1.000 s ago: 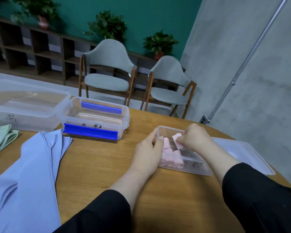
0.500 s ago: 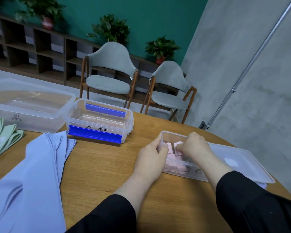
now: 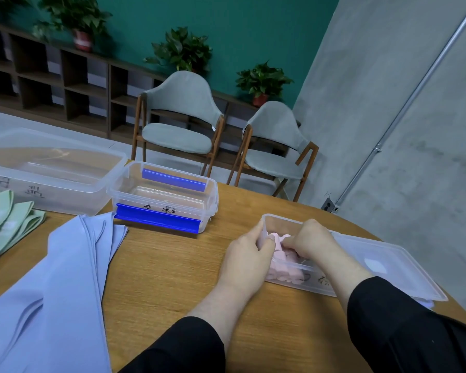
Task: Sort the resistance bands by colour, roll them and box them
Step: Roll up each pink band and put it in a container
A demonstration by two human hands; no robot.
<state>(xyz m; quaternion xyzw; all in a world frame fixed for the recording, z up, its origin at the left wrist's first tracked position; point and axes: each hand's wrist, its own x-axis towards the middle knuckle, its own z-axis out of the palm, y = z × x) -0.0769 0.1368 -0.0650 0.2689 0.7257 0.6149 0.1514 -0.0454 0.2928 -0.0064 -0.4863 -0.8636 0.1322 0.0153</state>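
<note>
A small clear box (image 3: 283,220) on the right of the wooden table holds several rolled pink bands (image 3: 284,270). My left hand (image 3: 246,261) grips the box's left wall, thumb over the rim. My right hand (image 3: 311,242) reaches down inside the box, its curled fingers pressing on a pink roll. Flat lilac-blue bands (image 3: 51,286) lie spread at the left, and green bands (image 3: 6,219) lie beyond them at the table's left edge.
A clear box with blue clips (image 3: 167,196) stands behind centre, a bigger clear box (image 3: 51,168) to its left. A clear lid (image 3: 388,262) lies to the right of the pink box. Two grey chairs (image 3: 178,130) stand past the table.
My right hand has pushed the pink roll it held down into the box among the others. My left hand stays on the box's left wall. The view has shifted slightly.
</note>
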